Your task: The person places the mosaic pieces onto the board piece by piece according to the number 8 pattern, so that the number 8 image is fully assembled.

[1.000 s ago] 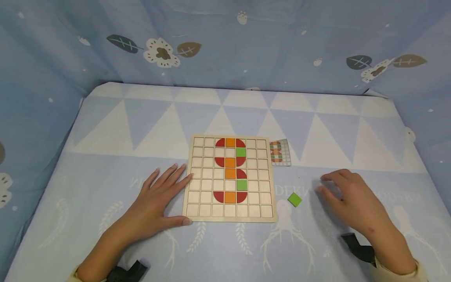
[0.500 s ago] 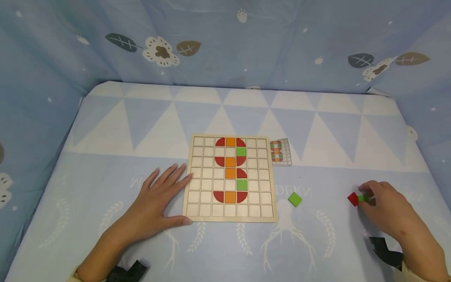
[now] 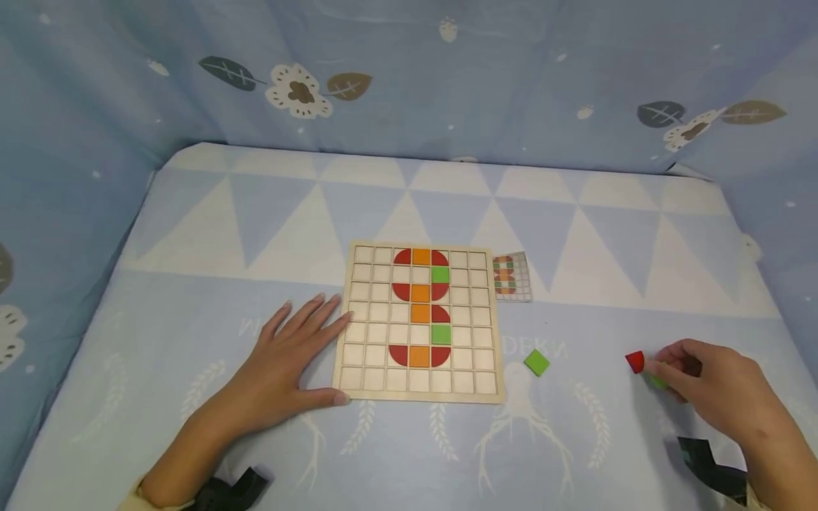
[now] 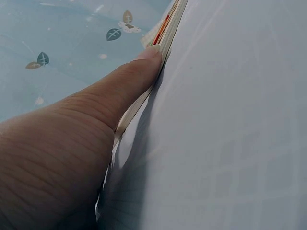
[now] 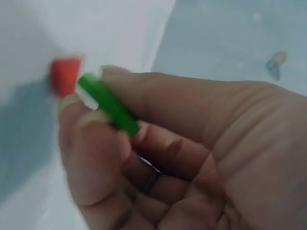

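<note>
Green tile (image 5: pixel 109 106) sat pinched between the thumb and curled fingers of the right hand (image 3: pixel 718 394), at about four o'clock from the wooden board (image 3: pixel 418 387) and well apart from it, with a red piece (image 3: pixel 635 362) touching its fingertips. It looked thin, stiff and light, smooth enough to slip, so best taken by its opposite edges. The left hand (image 3: pixel 287 369) lay spread flat on the desk (image 3: pixel 192 284) at the board's eight o'clock, thumb against its near edge. Only the head view showed a second green square (image 3: pixel 536 362) lying loose; the right wrist view alone showed the pinch, blurred.
</note>
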`<state>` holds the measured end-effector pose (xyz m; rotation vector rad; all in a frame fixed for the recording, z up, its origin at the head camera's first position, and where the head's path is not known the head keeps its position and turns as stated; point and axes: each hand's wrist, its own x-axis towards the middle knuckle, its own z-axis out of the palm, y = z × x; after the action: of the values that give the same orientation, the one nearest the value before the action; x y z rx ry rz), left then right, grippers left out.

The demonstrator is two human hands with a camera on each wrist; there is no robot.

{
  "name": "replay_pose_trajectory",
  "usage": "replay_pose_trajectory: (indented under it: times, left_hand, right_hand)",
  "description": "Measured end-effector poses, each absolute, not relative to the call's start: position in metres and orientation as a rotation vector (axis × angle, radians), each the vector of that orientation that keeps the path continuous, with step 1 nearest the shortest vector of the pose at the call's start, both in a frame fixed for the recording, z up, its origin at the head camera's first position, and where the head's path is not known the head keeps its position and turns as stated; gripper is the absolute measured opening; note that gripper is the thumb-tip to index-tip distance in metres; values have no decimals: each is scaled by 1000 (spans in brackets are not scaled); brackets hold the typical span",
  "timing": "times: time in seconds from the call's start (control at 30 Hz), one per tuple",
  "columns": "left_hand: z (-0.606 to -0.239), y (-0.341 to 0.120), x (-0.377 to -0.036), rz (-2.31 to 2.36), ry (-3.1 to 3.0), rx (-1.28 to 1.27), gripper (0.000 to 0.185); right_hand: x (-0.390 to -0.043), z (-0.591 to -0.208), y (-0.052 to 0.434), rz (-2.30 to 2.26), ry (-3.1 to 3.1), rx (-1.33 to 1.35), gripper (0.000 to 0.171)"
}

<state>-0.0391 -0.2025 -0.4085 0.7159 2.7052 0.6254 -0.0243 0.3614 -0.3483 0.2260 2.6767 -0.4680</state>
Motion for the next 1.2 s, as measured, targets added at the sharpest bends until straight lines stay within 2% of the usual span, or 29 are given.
replay_pose_trajectory:
  times: [0.17,0.27,0.37,0.5,0.77,1.2]
  left_hand:
    - [-408,-203,-39,628,2708,714,111]
    - [-407,-202,-39,634,2705,720,110]
    - [-407,-203,-39,638,2707,724,110]
    - [-407,-203,-39,648,2709,729,110]
    - [-408,-203,-39,644,2702,729,109]
    - [-406,-204,-39,634,2697,743,108]
  right_hand:
    - [-31,-336,319,-674,2793,63,23]
    - [-41,-332,284,-827,2897,-210,18]
    - [-56,-329,245,-914,2935,-513,23]
    - [-73,-326,195,-946,2840,-716,23]
    - [-97,-335,126,-921,2651,-878,9]
    - [-105,-351,88,-754,2577,-908,3]
